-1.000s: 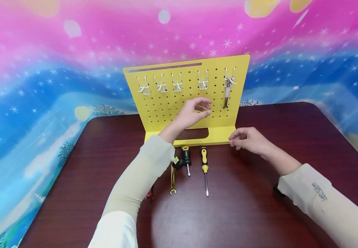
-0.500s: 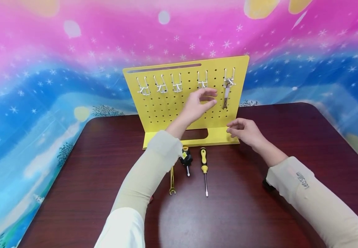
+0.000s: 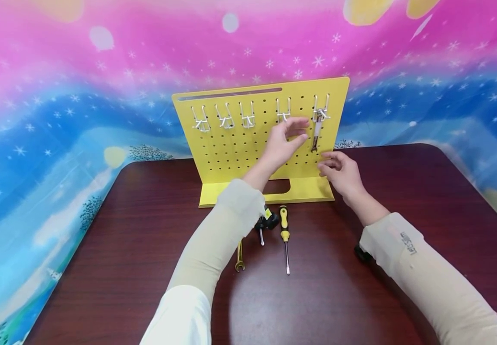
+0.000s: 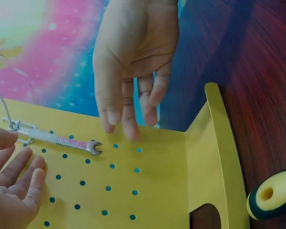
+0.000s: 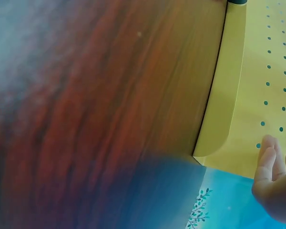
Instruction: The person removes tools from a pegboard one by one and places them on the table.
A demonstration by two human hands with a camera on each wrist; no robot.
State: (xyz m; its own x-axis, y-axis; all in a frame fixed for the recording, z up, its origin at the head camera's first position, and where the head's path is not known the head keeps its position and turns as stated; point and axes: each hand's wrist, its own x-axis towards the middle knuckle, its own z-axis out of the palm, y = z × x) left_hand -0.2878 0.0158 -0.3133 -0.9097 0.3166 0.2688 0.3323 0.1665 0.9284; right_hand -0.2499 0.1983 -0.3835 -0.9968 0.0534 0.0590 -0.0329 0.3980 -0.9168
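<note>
A small open-end wrench (image 3: 317,132) hangs from the rightmost white hook (image 3: 321,114) of a yellow pegboard (image 3: 231,148). My left hand (image 3: 285,141) is just left of the wrench, its fingers loosely bent with nothing between them. Below and right of the wrench, my right hand (image 3: 342,173) is raised by the board's right edge, also holding nothing. In the left wrist view, the left hand (image 4: 14,191) comes close to the hook end of the wrench (image 4: 62,140), while the right hand's fingers (image 4: 128,114) point toward its open jaw. The right wrist view catches my right hand (image 5: 279,191) beside the perforated panel.
Several other white wire hooks (image 3: 247,115) line the board's upper part. In front of its base lie a long yellow-black screwdriver (image 3: 285,235), a short screwdriver (image 3: 262,235) and a gold wrench (image 3: 240,258), partly covered by my left sleeve (image 3: 218,239). A snowflake-patterned cloth (image 3: 102,96) hangs behind.
My left hand has moved right and up toward the hanging wrench. The right hand has risen from the base's front corner to beside the board. The wrench stays on its hook.
</note>
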